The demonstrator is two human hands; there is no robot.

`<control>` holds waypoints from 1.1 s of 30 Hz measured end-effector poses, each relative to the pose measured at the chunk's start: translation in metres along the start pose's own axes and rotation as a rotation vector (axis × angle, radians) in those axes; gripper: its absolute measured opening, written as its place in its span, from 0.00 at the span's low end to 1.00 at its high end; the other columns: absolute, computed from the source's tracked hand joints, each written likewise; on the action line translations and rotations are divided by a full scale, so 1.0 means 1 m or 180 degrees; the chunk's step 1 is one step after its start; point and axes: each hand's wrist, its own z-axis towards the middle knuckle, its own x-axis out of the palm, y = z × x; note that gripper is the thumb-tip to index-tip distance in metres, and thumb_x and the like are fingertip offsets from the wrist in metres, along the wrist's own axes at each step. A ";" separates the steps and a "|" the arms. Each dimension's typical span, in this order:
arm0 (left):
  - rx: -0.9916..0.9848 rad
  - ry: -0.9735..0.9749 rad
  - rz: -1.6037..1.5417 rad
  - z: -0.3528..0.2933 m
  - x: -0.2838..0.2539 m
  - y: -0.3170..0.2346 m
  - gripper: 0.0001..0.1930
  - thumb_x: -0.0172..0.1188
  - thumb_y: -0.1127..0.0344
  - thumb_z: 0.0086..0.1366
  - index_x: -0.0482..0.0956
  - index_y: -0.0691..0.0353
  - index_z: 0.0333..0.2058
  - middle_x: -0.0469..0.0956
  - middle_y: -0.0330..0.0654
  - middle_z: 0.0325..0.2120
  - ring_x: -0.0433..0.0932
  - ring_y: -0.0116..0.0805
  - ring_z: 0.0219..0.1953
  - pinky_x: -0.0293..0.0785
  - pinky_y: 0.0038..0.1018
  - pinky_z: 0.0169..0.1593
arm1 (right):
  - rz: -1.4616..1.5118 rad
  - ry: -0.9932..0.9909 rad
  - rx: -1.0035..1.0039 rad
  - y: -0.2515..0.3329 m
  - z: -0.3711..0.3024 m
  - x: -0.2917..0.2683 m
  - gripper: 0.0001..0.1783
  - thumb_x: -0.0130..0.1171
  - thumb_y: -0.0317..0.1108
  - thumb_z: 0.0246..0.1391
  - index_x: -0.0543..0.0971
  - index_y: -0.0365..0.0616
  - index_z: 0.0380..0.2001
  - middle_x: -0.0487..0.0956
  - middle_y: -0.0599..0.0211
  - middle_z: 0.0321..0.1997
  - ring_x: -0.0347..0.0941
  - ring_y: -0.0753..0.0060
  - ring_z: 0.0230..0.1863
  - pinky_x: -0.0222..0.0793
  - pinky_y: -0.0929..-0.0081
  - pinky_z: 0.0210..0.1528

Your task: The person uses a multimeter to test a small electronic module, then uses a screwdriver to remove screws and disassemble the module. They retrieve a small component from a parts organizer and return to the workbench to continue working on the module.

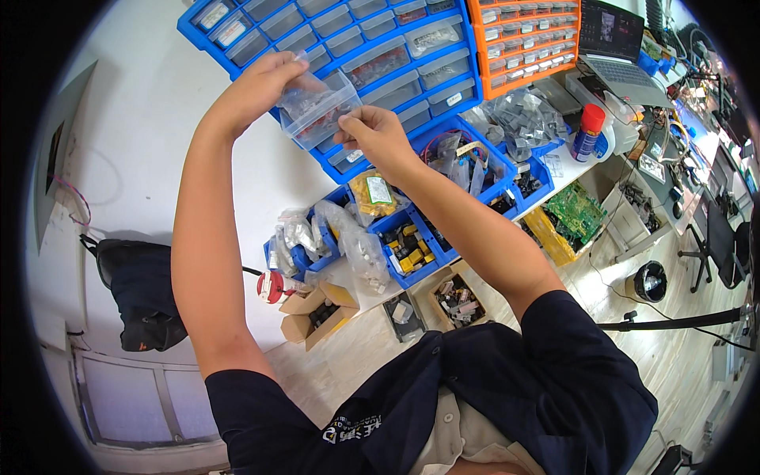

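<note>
A clear plastic drawer [334, 108] is tilted in front of the blue drawer cabinet [473, 59], with small reddish parts showing inside. My right hand [375, 139] pinches the drawer near its right corner with the thumb and fingers. Over the drawer's left side, my left hand [265, 83] is closed on a clear plastic bag [299, 96]. The bag hangs partly into the drawer, and its contents are hard to make out. My left fingertips are partly hidden by the bag and the hand itself.
Blue bins [405, 277] of bagged and loose parts stand below the cabinet. An orange drawer cabinet [523, 78], a laptop [625, 79] and a red-capped spray can [587, 133] lie to the right. An open cardboard box [348, 299] sits at the table's near edge.
</note>
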 end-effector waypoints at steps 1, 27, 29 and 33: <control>-0.0107 0.0000 -0.0030 0.000 0.000 0.000 0.30 0.59 0.39 0.67 0.81 0.63 0.49 0.84 0.46 0.39 0.81 0.36 0.43 0.73 0.31 0.51 | -0.0002 -0.0005 0.0011 -0.001 0.000 -0.001 0.13 0.61 0.38 0.65 0.81 0.37 0.37 0.85 0.60 0.35 0.80 0.73 0.38 0.77 0.73 0.47; -0.0680 0.0834 0.0122 0.023 0.018 -0.009 0.38 0.52 0.32 0.69 0.75 0.62 0.59 0.78 0.49 0.54 0.74 0.42 0.58 0.67 0.39 0.64 | 0.0000 0.0014 -0.0101 0.002 0.009 -0.015 0.13 0.62 0.37 0.62 0.83 0.34 0.36 0.84 0.62 0.34 0.80 0.74 0.37 0.75 0.75 0.44; -0.0669 0.0816 0.0102 0.024 0.020 -0.007 0.36 0.54 0.33 0.69 0.76 0.63 0.58 0.79 0.48 0.51 0.76 0.39 0.53 0.69 0.37 0.62 | -0.0060 0.0059 -0.0082 0.002 0.010 -0.017 0.14 0.62 0.38 0.62 0.83 0.34 0.38 0.85 0.61 0.36 0.81 0.72 0.39 0.77 0.73 0.49; -0.0595 0.0750 -0.0143 0.026 0.027 -0.003 0.33 0.59 0.38 0.69 0.77 0.66 0.53 0.81 0.44 0.43 0.77 0.33 0.44 0.72 0.31 0.54 | 0.0091 -0.0027 -0.0196 0.001 0.012 -0.017 0.13 0.63 0.35 0.61 0.83 0.33 0.34 0.84 0.62 0.33 0.79 0.75 0.35 0.75 0.76 0.41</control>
